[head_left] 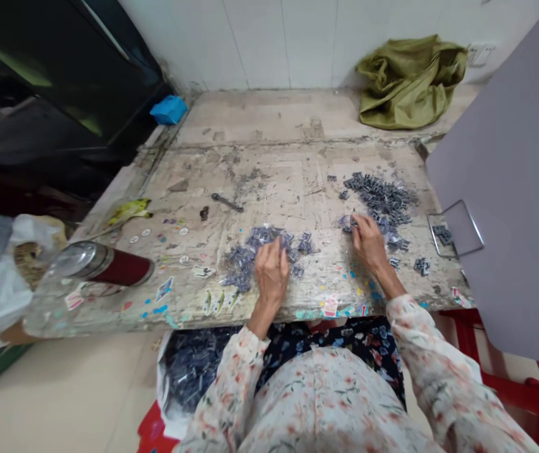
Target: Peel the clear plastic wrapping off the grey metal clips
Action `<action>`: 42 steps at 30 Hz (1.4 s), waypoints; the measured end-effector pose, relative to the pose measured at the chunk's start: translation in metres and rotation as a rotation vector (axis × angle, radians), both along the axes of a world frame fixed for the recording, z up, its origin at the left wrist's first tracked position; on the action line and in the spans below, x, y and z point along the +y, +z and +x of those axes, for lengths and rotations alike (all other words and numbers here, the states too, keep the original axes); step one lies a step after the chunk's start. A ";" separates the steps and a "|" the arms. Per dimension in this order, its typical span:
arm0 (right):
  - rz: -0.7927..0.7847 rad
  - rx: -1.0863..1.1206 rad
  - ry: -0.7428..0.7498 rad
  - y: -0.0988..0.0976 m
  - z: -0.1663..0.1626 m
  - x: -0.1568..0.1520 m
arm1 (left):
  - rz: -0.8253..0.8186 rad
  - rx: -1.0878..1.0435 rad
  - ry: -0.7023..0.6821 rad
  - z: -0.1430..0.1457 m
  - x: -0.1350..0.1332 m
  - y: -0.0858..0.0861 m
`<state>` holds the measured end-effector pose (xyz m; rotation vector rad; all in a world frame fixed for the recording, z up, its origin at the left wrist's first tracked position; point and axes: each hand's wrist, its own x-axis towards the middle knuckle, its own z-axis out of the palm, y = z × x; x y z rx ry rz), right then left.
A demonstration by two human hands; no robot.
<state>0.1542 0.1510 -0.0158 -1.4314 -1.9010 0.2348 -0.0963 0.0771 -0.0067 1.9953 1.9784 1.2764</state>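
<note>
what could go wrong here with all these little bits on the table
The right hand is right beside the grey parts, so a brush could scatter them. The left hand is over the left pile, fairly near the front edge of the table, so pieces might drop off. The red flask near the left corner could be knocked.

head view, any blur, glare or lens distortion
Head view: the flask looks stretched and leaning, likely wide-angle distortion; head view: pale glare shows on its lid; head view: the small dark parts by the right hand look soft, fine detail smeared together.
</note>
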 end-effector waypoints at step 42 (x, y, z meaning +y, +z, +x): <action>-0.155 -0.214 -0.353 -0.016 0.006 -0.054 | -0.299 0.191 -0.340 0.095 -0.049 -0.029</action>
